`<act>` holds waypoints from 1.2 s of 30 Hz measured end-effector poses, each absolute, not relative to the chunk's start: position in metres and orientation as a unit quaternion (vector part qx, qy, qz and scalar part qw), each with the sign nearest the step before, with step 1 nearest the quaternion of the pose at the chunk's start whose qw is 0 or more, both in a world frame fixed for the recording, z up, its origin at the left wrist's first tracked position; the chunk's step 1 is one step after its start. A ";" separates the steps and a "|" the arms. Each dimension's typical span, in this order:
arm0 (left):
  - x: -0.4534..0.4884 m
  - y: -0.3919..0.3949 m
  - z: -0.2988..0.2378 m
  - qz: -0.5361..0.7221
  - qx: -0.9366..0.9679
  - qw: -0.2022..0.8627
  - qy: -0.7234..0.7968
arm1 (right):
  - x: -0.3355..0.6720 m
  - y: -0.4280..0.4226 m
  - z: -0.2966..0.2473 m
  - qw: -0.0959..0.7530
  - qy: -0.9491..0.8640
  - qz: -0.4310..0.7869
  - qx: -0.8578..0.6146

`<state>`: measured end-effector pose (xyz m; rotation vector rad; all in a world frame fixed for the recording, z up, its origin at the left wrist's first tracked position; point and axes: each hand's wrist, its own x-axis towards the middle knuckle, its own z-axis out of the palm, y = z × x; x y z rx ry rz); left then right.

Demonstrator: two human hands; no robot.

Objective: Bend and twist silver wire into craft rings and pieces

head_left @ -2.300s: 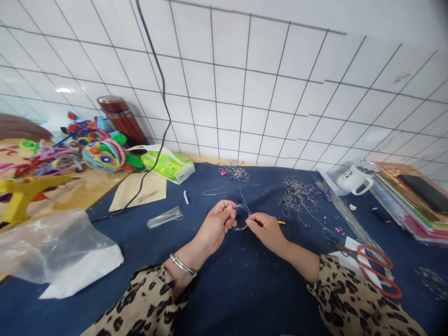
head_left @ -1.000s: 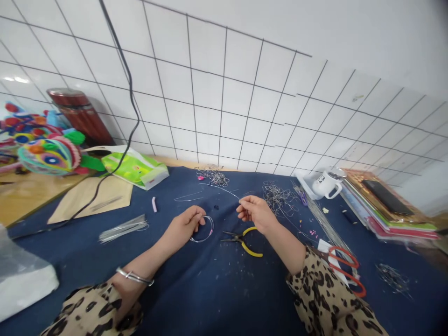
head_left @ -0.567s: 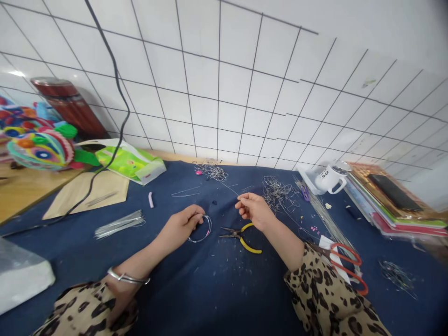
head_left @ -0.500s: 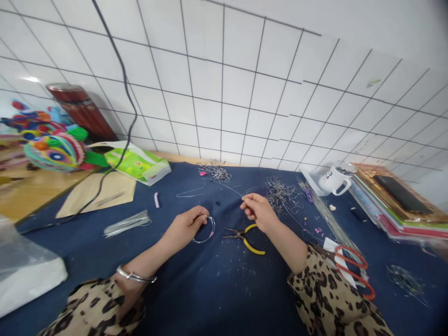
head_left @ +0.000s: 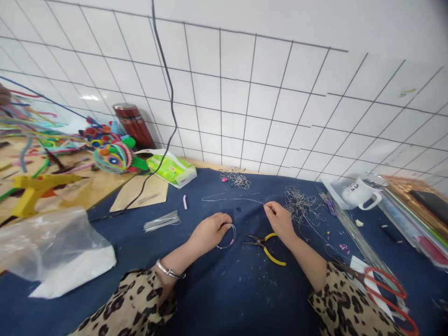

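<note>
Pliers (head_left: pixel 259 242) with yellow handles now lie uncovered on the blue-clothed table (head_left: pixel 224 291), since the right hand (head_left: pixel 280 221) has parted from the left hand (head_left: pixel 211 232). The left hand pinches a wire loop (head_left: pixel 231 241) with pink on it, probably beads; the right hand pinches a thin wire (head_left: pixel 248 200) reaching leftward, which suggests that strand is free of the loop. Fingers hide part of the loop and the wire's held end. A co-worker's hand (head_left: pixel 4 95) is cut off at the left edge, its grip unclear.
</note>
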<state>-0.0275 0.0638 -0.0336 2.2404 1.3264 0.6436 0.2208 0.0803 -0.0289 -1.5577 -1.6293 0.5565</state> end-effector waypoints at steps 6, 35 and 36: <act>-0.027 0.062 -0.030 0.227 0.818 0.216 0.483 | 0.221 0.079 -0.030 0.373 -0.656 0.215 -0.620; -0.028 0.054 -0.022 0.210 0.812 0.201 0.506 | 0.209 0.111 -0.016 0.066 -0.743 -0.024 -0.665; -0.028 0.054 -0.022 0.210 0.812 0.202 0.505 | 0.207 0.109 -0.015 0.060 -0.744 -0.031 -0.664</act>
